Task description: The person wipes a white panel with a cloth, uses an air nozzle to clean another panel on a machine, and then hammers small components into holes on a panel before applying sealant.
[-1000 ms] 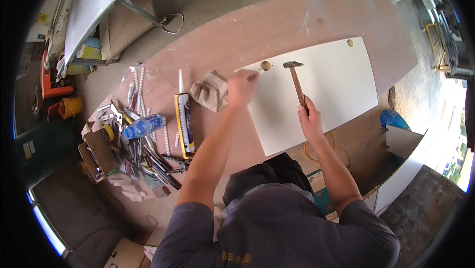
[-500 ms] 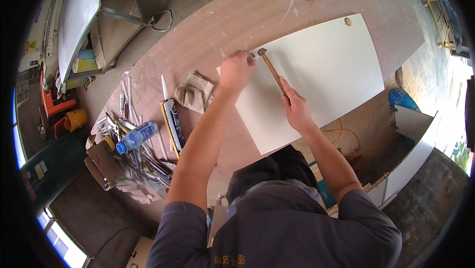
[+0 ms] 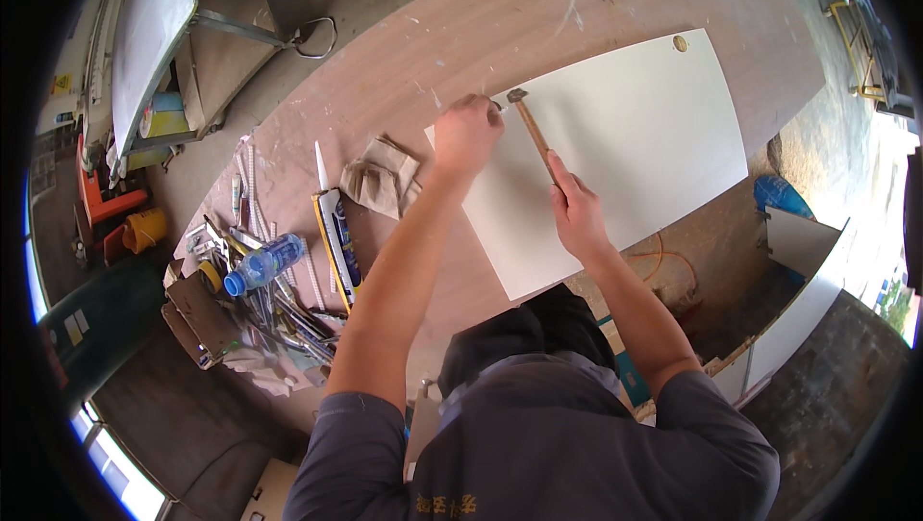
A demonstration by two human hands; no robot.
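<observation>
My right hand [image 3: 577, 213] is wrapped round the wooden handle of a hammer [image 3: 535, 135], whose dark metal head points away from me over a white panel [image 3: 625, 136]. The panel lies flat on the brownish table and has a round hole near its far right corner. At the panel's far left edge my left hand [image 3: 469, 134] is closed, its fingers pinched together beside the hammer head. A small piece seems to show at the fingertips, but it is too small to name. A crumpled beige cloth [image 3: 382, 178] lies just left of my left forearm.
On the left of the table [image 3: 404, 69] lie a sealant tube [image 3: 336, 242] with a white nozzle, a clear bottle [image 3: 264, 264] with a blue cap, a heap of hand tools [image 3: 293, 324] and a torn cardboard box [image 3: 199, 319]. An open white cabinet [image 3: 788, 329] stands at right.
The hammer head has shifted slightly to the right and a little farther away. My left hand has moved slightly right, still pinched, and the view has shifted a little.
</observation>
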